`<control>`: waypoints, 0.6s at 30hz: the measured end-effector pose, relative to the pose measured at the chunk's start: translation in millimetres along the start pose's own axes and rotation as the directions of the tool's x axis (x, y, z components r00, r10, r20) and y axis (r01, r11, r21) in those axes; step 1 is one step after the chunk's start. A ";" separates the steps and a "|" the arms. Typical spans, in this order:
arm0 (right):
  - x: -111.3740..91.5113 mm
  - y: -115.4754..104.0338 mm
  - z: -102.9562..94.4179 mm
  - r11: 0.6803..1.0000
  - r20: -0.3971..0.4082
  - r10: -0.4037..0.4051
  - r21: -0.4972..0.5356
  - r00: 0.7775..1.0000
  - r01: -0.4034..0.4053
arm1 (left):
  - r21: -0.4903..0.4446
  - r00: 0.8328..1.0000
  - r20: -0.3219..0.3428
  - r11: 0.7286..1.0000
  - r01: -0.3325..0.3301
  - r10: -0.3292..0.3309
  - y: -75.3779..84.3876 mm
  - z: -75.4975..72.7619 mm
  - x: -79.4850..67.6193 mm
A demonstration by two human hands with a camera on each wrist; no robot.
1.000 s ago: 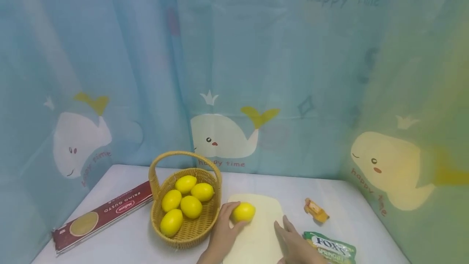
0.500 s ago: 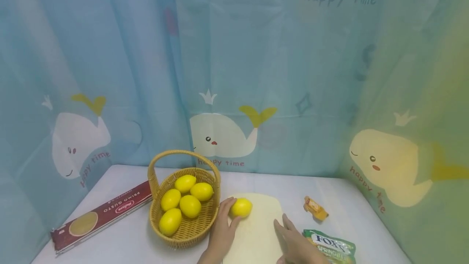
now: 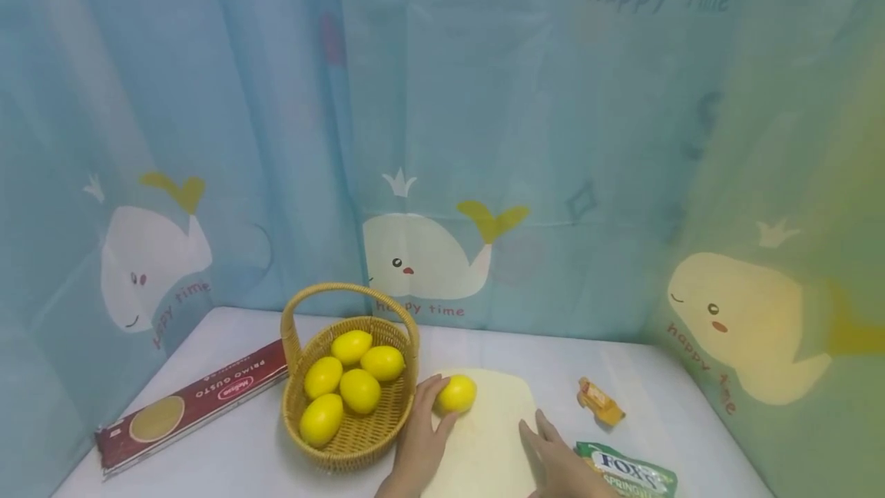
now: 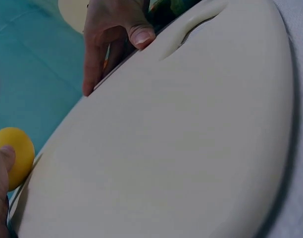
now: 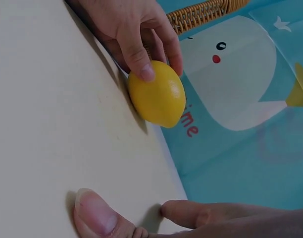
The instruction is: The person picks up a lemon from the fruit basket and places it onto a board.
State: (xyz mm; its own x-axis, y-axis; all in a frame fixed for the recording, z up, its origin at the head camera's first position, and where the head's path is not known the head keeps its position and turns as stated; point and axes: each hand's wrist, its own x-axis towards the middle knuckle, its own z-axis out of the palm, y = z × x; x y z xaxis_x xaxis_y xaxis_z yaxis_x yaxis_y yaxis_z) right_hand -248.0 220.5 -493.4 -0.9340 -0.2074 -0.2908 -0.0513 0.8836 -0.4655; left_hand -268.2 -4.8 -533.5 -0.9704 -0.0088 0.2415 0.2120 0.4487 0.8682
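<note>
One lemon (image 3: 457, 393) out of the basket (image 3: 373, 430), and it's at the far left corner of the pale board (image 3: 484, 463), just right of the left hand (image 3: 423, 429). That hand is way nearer, pinching it with thumb on one side and fingers on the other. The long axis runs roughly sideways across the board, nubby tip aimed away from the left palm, toward the other hand's side. The right hand (image 3: 561, 456) is well apart at the board's right edge, thumb and fingers spread and touching it; from here I can't tell if any lower fingers hook underneath.

Texture-wise: lemon's waxy, plump and egg-shaped, with a little shine. The board is smooth, cream, rounded at the corners, with a cutout slot. Basket's tight golden wicker with a hooped handle, five more lemons (image 3: 359, 391) inside.
</note>
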 end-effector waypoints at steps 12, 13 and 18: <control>0.5 -2.8 -0.9 1.000 0.010 -0.017 0.000 1.000 0.017 | -0.016 1.000 -0.020 1.000 0.002 -0.002 -1.1 -2.2 -1.5; 0.3 -2.5 -1.2 1.000 0.006 -0.021 -0.005 1.000 0.021 | -0.019 1.000 -0.024 1.000 -0.002 0.002 -1.1 -1.8 -1.1; 0.3 0.9 -1.8 0.999 0.008 -0.026 -0.018 1.000 0.027 | -0.017 1.000 -0.017 1.000 0.002 -0.003 0.3 0.4 -0.2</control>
State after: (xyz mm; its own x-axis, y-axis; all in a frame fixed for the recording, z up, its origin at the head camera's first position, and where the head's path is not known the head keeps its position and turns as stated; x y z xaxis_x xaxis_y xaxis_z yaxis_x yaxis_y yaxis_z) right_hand -249.0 222.0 -492.4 -0.9293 -0.2343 -0.2854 -0.0826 0.8852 -0.4578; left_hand -267.9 -4.2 -533.5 -0.9689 -0.0248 0.2462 0.2116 0.4332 0.8761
